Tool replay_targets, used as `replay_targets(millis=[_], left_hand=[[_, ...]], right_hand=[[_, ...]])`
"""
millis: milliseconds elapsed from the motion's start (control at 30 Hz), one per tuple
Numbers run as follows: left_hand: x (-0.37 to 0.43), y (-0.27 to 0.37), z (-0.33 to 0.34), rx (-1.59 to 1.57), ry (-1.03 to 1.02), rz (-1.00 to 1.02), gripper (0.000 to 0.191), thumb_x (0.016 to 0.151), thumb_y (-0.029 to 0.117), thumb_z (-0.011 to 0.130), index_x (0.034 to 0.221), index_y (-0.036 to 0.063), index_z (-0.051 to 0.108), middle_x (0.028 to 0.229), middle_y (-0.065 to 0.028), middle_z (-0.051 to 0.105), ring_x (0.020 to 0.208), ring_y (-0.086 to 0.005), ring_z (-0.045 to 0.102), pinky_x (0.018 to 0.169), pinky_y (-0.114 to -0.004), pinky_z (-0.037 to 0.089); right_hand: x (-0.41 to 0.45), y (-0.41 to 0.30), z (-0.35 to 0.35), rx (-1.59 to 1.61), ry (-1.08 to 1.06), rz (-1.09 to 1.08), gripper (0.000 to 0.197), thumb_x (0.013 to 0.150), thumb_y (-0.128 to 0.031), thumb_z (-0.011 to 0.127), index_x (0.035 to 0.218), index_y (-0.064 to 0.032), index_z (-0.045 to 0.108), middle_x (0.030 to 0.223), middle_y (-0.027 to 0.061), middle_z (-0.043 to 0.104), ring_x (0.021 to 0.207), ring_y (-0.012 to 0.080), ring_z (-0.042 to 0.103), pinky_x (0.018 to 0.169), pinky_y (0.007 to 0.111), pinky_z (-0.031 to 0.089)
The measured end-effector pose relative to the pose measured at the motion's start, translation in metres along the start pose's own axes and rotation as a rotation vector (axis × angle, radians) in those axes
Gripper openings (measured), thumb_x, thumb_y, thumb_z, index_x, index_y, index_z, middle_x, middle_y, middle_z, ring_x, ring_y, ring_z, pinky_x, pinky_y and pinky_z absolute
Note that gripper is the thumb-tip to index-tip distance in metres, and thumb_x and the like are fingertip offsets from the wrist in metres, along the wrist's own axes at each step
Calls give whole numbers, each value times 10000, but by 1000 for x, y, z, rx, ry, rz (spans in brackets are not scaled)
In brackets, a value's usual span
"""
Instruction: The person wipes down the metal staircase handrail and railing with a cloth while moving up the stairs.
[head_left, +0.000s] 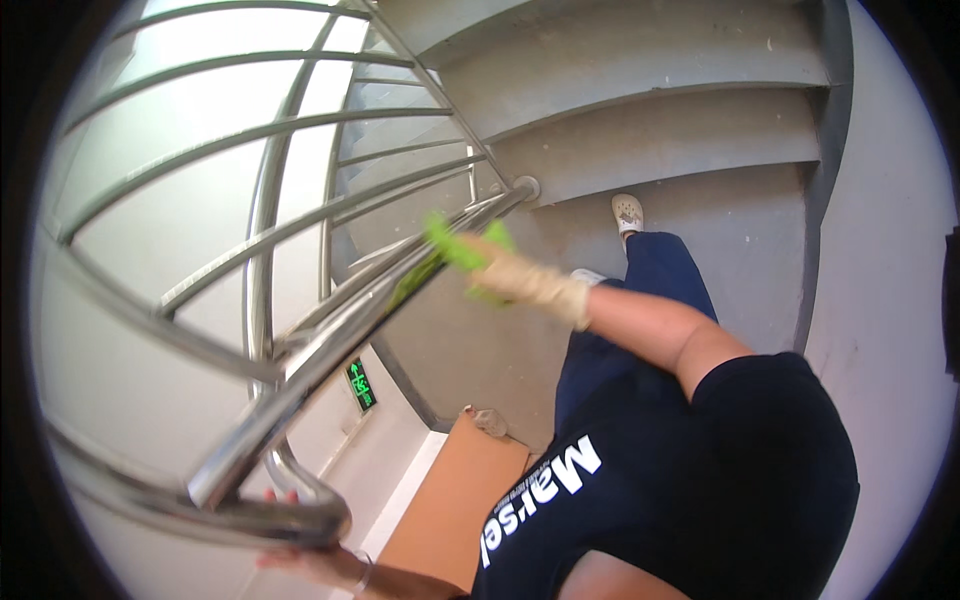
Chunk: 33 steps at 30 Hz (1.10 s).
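Observation:
My right hand (487, 262), in a cream-coloured glove, holds a bright green cloth (491, 232) against the stainless steel handrail (352, 322). Hand and cloth are blurred, and the polished tube reflects the green. Low on the left, my bare left hand (300, 559) is around the curved end of the rail (315, 521). Its fingertips show on one side of the tube and more of the hand on the other; the tube hides the middle. A thin bracelet (365, 571) circles that wrist.
Grey stair steps (660, 120) rise ahead, beside a white wall (885, 247). My clog (628, 212) stands on the landing. Railing bars (255, 127) fill the left. Below lie an orange-brown board (450, 495), a clear container (490, 422) and a lit green exit sign (361, 385).

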<state>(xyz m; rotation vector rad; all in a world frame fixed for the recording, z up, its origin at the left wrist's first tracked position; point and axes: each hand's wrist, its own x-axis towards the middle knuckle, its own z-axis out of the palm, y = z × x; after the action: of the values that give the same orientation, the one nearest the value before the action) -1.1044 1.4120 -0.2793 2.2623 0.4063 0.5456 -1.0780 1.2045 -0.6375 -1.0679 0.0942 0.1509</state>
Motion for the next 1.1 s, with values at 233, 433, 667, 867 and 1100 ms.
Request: replay_targets(millis=[233,433,667,867,1100], left_hand=[[-31,28,59,61,149,257,504,920,338,407,1279,-16,403,1201,-220,508,1065,-355,527,870,-419,477],[-5,-4,94,316,135,276,513,922,347,397,1286,-14,391,1212,-219,497,1075,-353,520,880,-422,467],[16,-31,125,434,107,286,524,924,358,386,1294,-13,376,1226,-219,483,1086,-350,512,891,-425,454],[28,-42,135,475,88,286,533,926,367,376,1301,-11,364,1237,-219,472,1095,-348,504,901,-428,443],[32,-43,138,492,74,297,543,929,378,365,1308,-10,350,1251,-218,458,1106,-346,496,912,-431,431]], right_hand=[[67,19,53,-262,108,-383,427,807,-321,577,1133,-45,556,1136,140,574,1075,333,505,950,436,368],[94,161,-51,-348,280,273,436,850,-413,493,1040,-29,579,1021,154,605,919,327,565,770,414,448],[117,297,-80,82,694,521,650,746,-240,670,1298,-47,385,1253,191,473,1181,288,438,962,326,364],[126,331,-112,220,801,854,872,685,-275,728,1391,-78,256,1235,175,485,1066,252,522,874,333,425],[162,279,-126,-365,528,820,588,694,-150,668,1239,-58,467,1073,184,589,999,318,571,816,381,461]])
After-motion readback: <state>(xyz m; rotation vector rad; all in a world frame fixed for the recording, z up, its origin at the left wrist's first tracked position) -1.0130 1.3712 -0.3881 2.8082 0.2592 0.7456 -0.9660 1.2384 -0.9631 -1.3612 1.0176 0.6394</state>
